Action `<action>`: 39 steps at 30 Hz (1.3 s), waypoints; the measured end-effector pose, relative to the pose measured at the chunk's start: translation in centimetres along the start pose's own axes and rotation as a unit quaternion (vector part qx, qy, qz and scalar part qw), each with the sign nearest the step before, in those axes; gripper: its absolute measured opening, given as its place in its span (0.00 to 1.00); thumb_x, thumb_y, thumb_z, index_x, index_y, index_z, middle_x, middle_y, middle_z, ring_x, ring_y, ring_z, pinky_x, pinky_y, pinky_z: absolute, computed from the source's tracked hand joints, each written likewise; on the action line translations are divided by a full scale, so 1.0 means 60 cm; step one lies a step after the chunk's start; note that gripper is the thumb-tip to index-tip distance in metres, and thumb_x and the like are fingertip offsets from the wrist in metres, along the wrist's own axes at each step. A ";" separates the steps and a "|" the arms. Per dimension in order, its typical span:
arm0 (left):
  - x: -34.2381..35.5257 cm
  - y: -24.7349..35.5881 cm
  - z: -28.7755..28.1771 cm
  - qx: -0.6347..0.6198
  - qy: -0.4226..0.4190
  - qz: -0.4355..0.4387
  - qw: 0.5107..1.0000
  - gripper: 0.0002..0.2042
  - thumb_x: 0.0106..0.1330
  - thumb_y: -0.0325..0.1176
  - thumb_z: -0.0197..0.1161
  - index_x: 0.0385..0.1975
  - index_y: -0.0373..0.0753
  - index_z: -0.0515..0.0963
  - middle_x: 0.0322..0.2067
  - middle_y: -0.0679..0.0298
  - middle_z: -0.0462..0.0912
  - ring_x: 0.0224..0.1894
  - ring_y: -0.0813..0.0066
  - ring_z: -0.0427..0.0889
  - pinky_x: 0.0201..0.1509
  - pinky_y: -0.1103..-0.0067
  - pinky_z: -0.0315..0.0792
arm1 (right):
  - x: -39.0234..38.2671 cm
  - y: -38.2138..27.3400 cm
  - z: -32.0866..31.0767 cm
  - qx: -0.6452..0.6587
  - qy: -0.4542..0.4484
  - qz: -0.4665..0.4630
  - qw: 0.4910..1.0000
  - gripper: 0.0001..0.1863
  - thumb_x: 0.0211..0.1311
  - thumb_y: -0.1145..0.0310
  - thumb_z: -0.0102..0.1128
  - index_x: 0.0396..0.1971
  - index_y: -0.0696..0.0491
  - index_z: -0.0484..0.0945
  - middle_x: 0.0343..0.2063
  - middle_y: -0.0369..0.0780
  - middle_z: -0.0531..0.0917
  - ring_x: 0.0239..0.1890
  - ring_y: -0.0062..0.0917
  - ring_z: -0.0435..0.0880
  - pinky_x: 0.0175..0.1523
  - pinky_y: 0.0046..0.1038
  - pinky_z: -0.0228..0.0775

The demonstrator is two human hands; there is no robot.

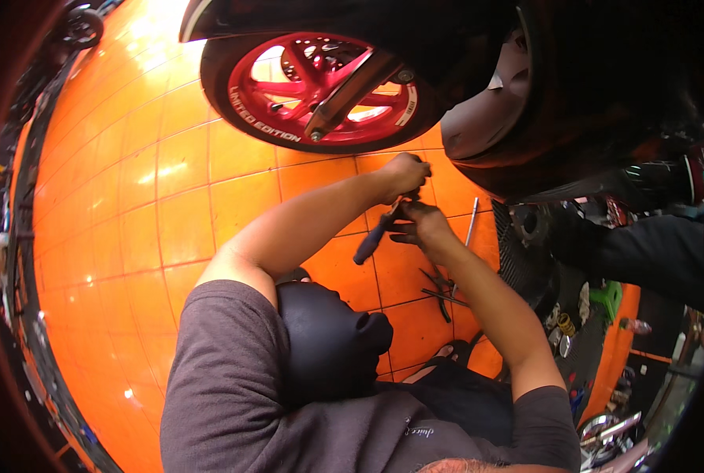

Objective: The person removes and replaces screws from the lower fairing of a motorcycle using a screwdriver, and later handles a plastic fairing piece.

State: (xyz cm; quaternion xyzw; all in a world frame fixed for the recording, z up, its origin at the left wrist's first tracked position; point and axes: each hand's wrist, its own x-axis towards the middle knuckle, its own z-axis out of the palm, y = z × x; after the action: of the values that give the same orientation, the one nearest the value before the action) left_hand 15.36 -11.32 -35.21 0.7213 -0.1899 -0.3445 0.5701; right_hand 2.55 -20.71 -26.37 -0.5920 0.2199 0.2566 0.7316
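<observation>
Both my hands are close together over the orange tiles, just below the motorcycle's front wheel (pixel 245 98). My left hand (pixel 403 175) is closed, and a small dark piece shows under its fingers, too unclear to name. Right beside it, my right hand (pixel 424 225) pinches the upper end of a tool with a thick dark blue handle (pixel 370 243). That handle slants down to the left, and its working end is hidden between my hands. The other fingers of my right hand are partly spread.
Pliers-like tools with dark handles (pixel 440 293) lie on the floor beside my right forearm, below a long thin metal rod (pixel 472 222). Dark motorcycle bodywork (pixel 486 130) overhangs at upper right. A dark trouser leg (pixel 651 256), a green plastic object (pixel 604 298) and a yellow coil spring (pixel 565 323) are to the right.
</observation>
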 end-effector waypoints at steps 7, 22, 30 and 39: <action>-0.010 -0.060 -0.005 0.094 0.041 -0.219 0.970 0.16 0.64 0.38 0.54 0.41 0.31 0.79 0.40 0.49 0.82 0.39 0.55 0.83 0.41 0.68 0.78 | 0.008 0.123 -0.092 -0.169 0.219 0.136 0.951 0.21 0.70 0.62 0.50 0.56 0.61 0.69 0.47 0.44 0.79 0.42 0.28 0.81 0.43 0.30 0.72; -0.055 -0.102 0.000 0.536 -0.044 0.080 0.839 0.17 0.63 0.42 0.58 0.45 0.38 0.78 0.49 0.52 0.75 0.54 0.56 0.73 0.54 0.63 0.70 | -0.030 0.069 -0.019 -0.018 0.613 -0.082 0.785 0.34 0.64 0.61 0.59 0.66 0.56 0.57 0.64 0.45 0.63 0.65 0.35 0.63 0.65 0.41 0.59; -0.025 0.106 0.027 -0.095 -0.031 0.056 0.993 0.28 0.69 0.51 0.51 0.60 0.35 0.69 0.53 0.45 0.75 0.58 0.56 0.74 0.62 0.71 0.65 | -0.108 -0.121 0.004 -0.180 0.553 -0.497 0.644 0.60 0.48 0.62 0.74 0.69 0.61 0.35 0.68 0.53 0.46 0.72 0.42 0.44 0.73 0.38 0.41; 0.000 0.088 0.046 -0.444 -0.060 -0.028 0.893 0.28 0.72 0.42 0.49 0.66 0.31 0.54 0.63 0.52 0.63 0.65 0.57 0.65 0.63 0.63 0.64 | -0.089 -0.161 0.009 -0.190 0.539 -0.532 0.625 0.59 0.45 0.67 0.76 0.67 0.63 0.38 0.65 0.53 0.50 0.68 0.39 0.53 0.71 0.37 0.49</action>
State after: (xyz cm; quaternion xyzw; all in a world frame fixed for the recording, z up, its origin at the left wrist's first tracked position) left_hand 13.99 -14.70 -30.46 0.3757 -0.0306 -0.4517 0.8086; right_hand 4.57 -22.43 -15.64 -0.7644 0.1676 -0.5062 0.3625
